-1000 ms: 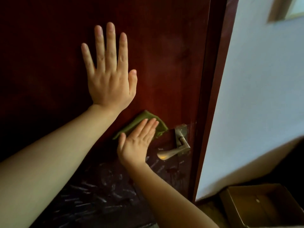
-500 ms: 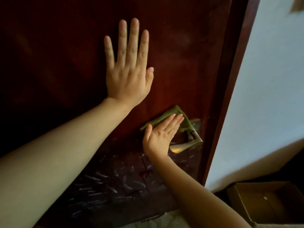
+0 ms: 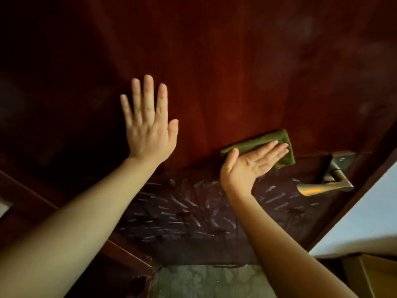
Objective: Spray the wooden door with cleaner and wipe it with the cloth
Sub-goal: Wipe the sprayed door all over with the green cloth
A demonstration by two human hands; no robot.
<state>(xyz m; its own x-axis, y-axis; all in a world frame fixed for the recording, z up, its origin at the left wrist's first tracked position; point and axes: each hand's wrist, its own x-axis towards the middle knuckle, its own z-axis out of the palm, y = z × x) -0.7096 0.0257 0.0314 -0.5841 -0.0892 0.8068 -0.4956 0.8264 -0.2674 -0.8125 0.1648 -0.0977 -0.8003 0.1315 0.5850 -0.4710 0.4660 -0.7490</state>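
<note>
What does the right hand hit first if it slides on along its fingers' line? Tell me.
The right hand points up and right across the wooden door, pressing the green cloth. That line looks like bare wood; the metal handle sits lower right, probably off it.

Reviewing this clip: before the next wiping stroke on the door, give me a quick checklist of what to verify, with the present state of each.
1. Cloth under the wiping hand: ok. The right hand presses the green cloth flat on the wooden door.
2. Door braced: ok. The left hand lies flat and open on the panel.
3. Stroke path free: not ok to the right, where the metal door handle sits close to the cloth; free to the left.
4. Surface wet with cleaner: cannot tell; the streaks below may be creased film.
5. Spray bottle at hand: cannot tell, none in view.
</note>
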